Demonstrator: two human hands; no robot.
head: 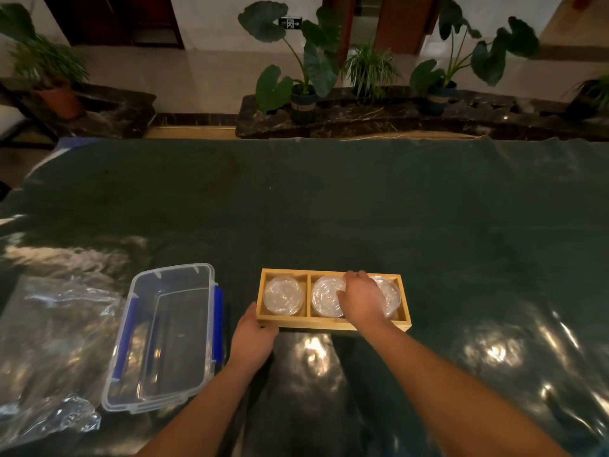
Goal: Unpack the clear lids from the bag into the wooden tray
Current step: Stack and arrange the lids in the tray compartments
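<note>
At the far left a crumpled clear bag (56,328) lies flat on the dark green table cover (329,209). Just to its right stands a clear tub (164,338) with blue clips, well apart from both hands.

The left hand (253,336) rests at the near left corner of the tray (333,324) — thumb up along the tray's left end wall, fingers curled under the front edge, so it grips the tray itself.

The tray has three compartments in a row. The left one holds a stack of clear lids (284,295), untouched, just beyond the left hand. The middle one holds a second stack (324,296), with the fingertips of the right hand (362,300) touching its right rim. That hand lies palm down over the divider and the right compartment, fingers spread and bent, pressing on a third stack (392,293) — only the right part of that stack shows past the knuckles. Whether the fingers pinch a lid or merely rest on them I cannot tell.
</note>
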